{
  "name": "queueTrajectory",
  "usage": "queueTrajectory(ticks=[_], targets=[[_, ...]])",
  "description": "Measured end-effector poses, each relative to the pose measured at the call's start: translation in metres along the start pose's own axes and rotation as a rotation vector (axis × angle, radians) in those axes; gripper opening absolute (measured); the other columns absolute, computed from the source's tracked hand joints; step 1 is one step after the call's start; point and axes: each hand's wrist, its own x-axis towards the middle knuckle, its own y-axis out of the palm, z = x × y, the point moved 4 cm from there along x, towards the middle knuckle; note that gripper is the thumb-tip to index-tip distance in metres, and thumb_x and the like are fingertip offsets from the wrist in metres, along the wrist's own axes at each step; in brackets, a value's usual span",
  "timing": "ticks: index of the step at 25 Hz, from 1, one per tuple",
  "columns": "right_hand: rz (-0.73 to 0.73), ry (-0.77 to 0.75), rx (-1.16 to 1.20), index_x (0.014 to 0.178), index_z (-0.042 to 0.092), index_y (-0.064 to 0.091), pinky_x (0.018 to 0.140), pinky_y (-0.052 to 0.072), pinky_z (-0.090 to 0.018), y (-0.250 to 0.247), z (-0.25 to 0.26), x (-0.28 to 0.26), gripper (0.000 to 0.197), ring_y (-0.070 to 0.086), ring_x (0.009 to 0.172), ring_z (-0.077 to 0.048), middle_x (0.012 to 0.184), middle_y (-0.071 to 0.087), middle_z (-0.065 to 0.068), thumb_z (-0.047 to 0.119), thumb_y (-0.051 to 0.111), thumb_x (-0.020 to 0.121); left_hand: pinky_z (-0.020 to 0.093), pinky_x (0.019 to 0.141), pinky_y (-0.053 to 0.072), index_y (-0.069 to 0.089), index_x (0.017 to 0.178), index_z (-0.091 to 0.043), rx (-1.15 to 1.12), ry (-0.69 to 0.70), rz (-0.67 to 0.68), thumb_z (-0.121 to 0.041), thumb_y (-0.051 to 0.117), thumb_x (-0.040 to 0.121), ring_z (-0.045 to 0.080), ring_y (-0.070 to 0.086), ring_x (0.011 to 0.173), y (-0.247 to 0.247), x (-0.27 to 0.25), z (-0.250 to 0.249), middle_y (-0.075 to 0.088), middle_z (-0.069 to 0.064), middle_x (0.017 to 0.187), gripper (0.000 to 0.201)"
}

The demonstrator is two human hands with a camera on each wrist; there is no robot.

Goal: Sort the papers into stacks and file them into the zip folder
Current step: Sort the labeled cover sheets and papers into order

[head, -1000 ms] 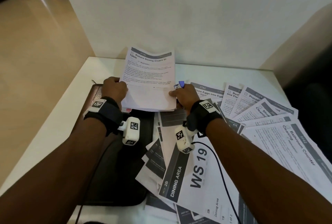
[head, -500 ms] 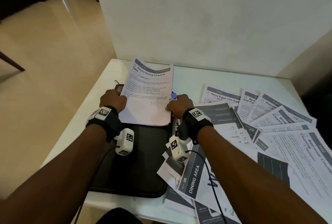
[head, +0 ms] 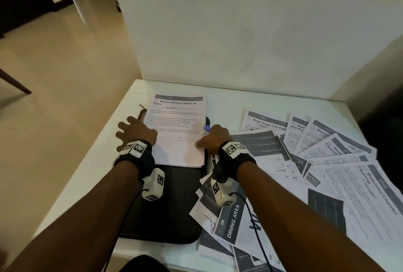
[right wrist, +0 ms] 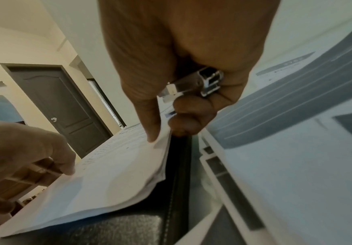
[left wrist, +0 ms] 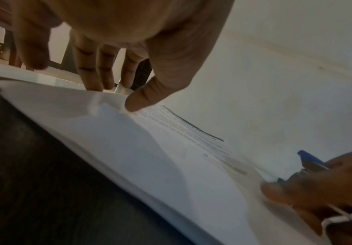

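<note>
A stack of printed sheets headed "Return Dining Chairs to Table" lies flat on the far end of the black zip folder. My left hand is at the stack's left edge, fingers spread and straight. In the left wrist view its thumb tip touches the top sheet. At the stack's right edge, my right hand is curled round a blue and metal stapler. Its thumb presses on the stack's right edge.
Several loose sheets lie fanned and overlapping over the right half of the white table, some reaching the folder's right side. A wall stands just behind the table. The table's left edge drops to open floor.
The stack, held raised and tilted between both hands, now lies flat on the folder. My left hand's fingers have opened out from gripping its edge.
</note>
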Motion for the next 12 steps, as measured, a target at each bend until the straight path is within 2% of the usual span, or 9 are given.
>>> queueTrajectory(ticks=[2, 3, 6, 7, 8, 10, 12], targets=[[-0.07, -0.05, -0.001, 0.114, 0.009, 0.06, 0.075, 0.055, -0.031, -0.015, -0.001, -0.021, 0.043, 0.065, 0.093, -0.023, 0.112, 0.065, -0.004, 0.032, 0.079, 0.083, 0.061, 0.1, 0.04, 0.038, 0.139, -0.009, -0.04, 0.121, -0.029, -0.024, 0.065, 0.087, 0.041, 0.035, 0.133, -0.008, -0.031, -0.009, 0.035, 0.018, 0.142, 0.061], [-0.123, -0.06, 0.011, 0.103, 0.006, 0.061, 0.069, 0.054, -0.032, -0.024, -0.008, -0.037, 0.036, 0.065, 0.086, -0.023, 0.098, 0.066, -0.005, 0.034, 0.077, 0.084, 0.059, 0.099, 0.041, 0.042, 0.136, -0.011, -0.043, 0.205, -0.017, -0.022, 0.064, 0.086, 0.04, 0.037, 0.132, -0.009, -0.053, -0.012, 0.037, 0.016, 0.14, 0.055], [-0.272, -0.007, 0.264, 0.081, 0.0, 0.066, 0.066, 0.062, -0.04, -0.059, -0.049, -0.099, 0.026, 0.072, 0.067, -0.025, 0.073, 0.07, -0.011, 0.024, 0.074, 0.083, 0.052, 0.095, 0.041, 0.054, 0.122, -0.019, -0.067, 0.371, 0.096, -0.02, 0.059, 0.087, 0.033, 0.043, 0.128, -0.003, -0.128, -0.015, 0.045, 0.01, 0.134, 0.035], [-0.331, 0.022, 0.388, 0.075, 0.002, 0.065, 0.062, 0.061, -0.037, -0.074, -0.068, -0.117, 0.022, 0.072, 0.062, -0.024, 0.067, 0.069, -0.01, 0.019, 0.074, 0.084, 0.051, 0.096, 0.043, 0.057, 0.118, -0.019, -0.099, 0.406, 0.137, -0.02, 0.059, 0.087, 0.031, 0.045, 0.125, 0.005, -0.147, -0.013, 0.048, 0.009, 0.13, 0.031], [-0.382, 0.072, 0.499, 0.073, 0.006, 0.064, 0.056, 0.057, -0.032, -0.089, -0.092, -0.141, 0.02, 0.07, 0.057, -0.022, 0.064, 0.066, -0.008, 0.016, 0.075, 0.085, 0.05, 0.097, 0.046, 0.059, 0.115, -0.018, -0.151, 0.45, 0.179, -0.019, 0.061, 0.086, 0.031, 0.05, 0.12, 0.014, -0.173, -0.009, 0.053, 0.009, 0.125, 0.029], [-0.449, 0.194, 0.64, 0.08, 0.006, 0.064, 0.047, 0.047, -0.025, -0.118, -0.141, -0.179, 0.018, 0.068, 0.054, -0.02, 0.066, 0.064, -0.009, 0.016, 0.078, 0.084, 0.043, 0.094, 0.049, 0.063, 0.111, -0.012, -0.214, 0.554, 0.275, -0.013, 0.064, 0.086, 0.031, 0.059, 0.109, 0.033, -0.215, -0.007, 0.063, 0.011, 0.115, 0.025], [-0.478, 0.328, 0.581, 0.082, 0.002, 0.066, 0.047, 0.047, -0.027, -0.142, -0.197, -0.203, 0.023, 0.069, 0.058, -0.023, 0.07, 0.067, -0.013, 0.019, 0.081, 0.076, 0.034, 0.088, 0.047, 0.064, 0.112, -0.009, -0.175, 0.619, 0.409, -0.01, 0.066, 0.088, 0.027, 0.062, 0.104, 0.056, -0.253, -0.009, 0.066, 0.009, 0.111, 0.025]])
